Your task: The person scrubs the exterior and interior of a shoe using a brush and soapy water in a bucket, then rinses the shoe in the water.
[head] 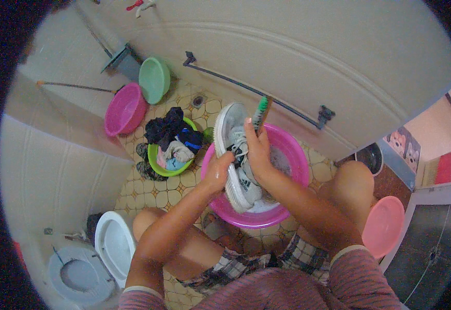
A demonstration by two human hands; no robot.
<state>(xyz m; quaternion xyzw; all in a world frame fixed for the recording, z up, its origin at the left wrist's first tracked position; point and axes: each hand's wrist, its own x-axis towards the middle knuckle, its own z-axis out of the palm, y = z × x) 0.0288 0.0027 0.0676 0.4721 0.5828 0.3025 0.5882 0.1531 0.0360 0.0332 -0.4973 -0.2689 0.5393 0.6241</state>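
Note:
A light grey and white Adidas sneaker (235,155) with laces is held over a pink plastic basin (297,155) of sudsy water. My left hand (218,169) grips the sneaker by the edge of its white sole. In my right hand (258,151) is a brush with green and whitish bristles (262,109), its bristled end pointing up and away from me. That hand lies against the laced side of the sneaker; its fingers hide the brush's handle.
Left of the basin, a lime green basin (153,157) holds dark and light clothes. Beyond stand a magenta basin (126,109) and a mint green basin (154,80). A rail (248,88) runs along the wall. A toilet (80,273) is lower left, a pink basin (383,226) right.

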